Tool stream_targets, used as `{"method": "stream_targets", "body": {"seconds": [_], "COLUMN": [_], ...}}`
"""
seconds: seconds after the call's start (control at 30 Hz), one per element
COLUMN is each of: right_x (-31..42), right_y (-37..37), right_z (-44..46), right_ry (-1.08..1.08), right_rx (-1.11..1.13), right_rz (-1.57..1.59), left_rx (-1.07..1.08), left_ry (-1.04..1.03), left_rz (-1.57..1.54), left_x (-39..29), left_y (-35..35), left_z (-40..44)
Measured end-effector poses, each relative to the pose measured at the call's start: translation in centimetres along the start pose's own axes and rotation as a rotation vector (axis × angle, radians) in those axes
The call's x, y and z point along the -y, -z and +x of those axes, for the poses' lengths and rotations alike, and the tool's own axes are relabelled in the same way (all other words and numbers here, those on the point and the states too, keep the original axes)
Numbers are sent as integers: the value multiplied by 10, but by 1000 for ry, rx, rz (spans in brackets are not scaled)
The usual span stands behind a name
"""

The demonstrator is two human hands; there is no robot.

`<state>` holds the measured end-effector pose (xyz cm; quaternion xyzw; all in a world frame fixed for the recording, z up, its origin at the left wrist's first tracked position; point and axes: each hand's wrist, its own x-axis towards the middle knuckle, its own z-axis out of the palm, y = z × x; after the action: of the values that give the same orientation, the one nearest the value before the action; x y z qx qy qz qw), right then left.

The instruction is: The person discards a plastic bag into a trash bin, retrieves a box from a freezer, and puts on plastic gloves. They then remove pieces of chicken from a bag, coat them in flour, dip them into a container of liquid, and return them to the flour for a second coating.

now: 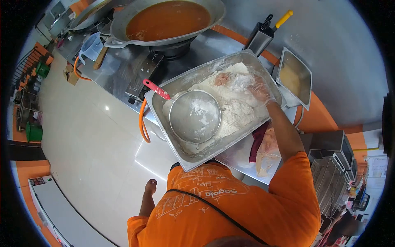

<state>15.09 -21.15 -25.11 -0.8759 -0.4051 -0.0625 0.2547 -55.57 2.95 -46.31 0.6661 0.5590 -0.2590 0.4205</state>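
A large metal tray (166,133) holds a heap of white flour (234,113). My right hand (260,89), in a clear floury glove, is in the right part of the tray at a flour-coated piece (246,81); its fingers are partly hidden by flour and glare. Beside that piece lies a pinkish raw piece (222,79). A round sieve (195,116) with a red handle rests on the flour at the tray's left. My left hand (151,186) hangs low beside my body, away from the tray, with its fingers curled and nothing visible in them.
A wide pan (116,26) of orange-brown liquid sits on a burner behind the tray. A knife holder (260,39) and a smaller metal container (306,78) stand at the back right. A bag of raw pieces (268,150) lies near my right arm. An orange hose (142,121) hangs at the counter's edge.
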Motion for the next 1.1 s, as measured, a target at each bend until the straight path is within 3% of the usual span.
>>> {"method": "stream_targets", "body": {"seconds": [0.07, 0.1, 0.17, 0.3, 0.37, 0.4, 0.47, 0.53, 0.6, 0.67, 0.7, 0.77, 0.8, 0.87, 0.9, 0.93, 0.97, 1.1], "right_x": [-2, 0, 7, 10, 2, -4, -15, -10, -11, -25, -22, -11, -26, -71, -59, -27, -11, -49], "right_y": [10, 14, 22, 39, 47, 48, 49, 66, 73, 82, 83, 84, 80, 66, 78, 103, 118, 143], "right_z": [-7, -9, -6, -15, -12, -15, -17, -13, -16, -12, -12, -12, -14, -23, -20, -13, -9, -9], "right_ry": [25, 13, -279, -221, -153, -163, -188, -232, -289, -265, -267, -900, -894, -13, -14, -381, -766, -770], "right_rx": [95, 91, 89, 116, 149, 147, -40, -24, -10, 314, 309, -71, -76, 63, 52, 44, 32, 7], "right_rz": [-305, -307, -130, -156, -272, -274, -217, -172, -119, -322, -322, 1309, 1314, 766, 766, 1224, 1669, 1608], "left_rx": [3, 5, -1, 2, -29, -24, 0, -8, 8, 8, 12, 25, 31, 38, 47, 57, 33, 21], "left_ry": [-2, -7, -103, -78, -470, -476, -138, -201, -118, -124, -129, -105, -80, -60, -135, -210, -37, -54], "left_rz": [-13, -2, 92, 30, 354, 362, 26, 40, 38, 80, 75, 66, 62, 61, 153, 246, 61, -102], "left_x": [8, 2, -15, -34, -35, -40, -56, -56, -56, -58, -54, -38, -31, -23, -29, -33, -40, -20], "left_y": [-5, 0, 5, 16, 20, 19, 20, 18, 19, 17, 15, 6, 2, -3, 2, 4, 1, -6], "left_z": [18, 15, 12, 29, 35, 33, 35, 34, 35, 33, 32, 37, 43, 49, 40, 31, 29, 48]}}
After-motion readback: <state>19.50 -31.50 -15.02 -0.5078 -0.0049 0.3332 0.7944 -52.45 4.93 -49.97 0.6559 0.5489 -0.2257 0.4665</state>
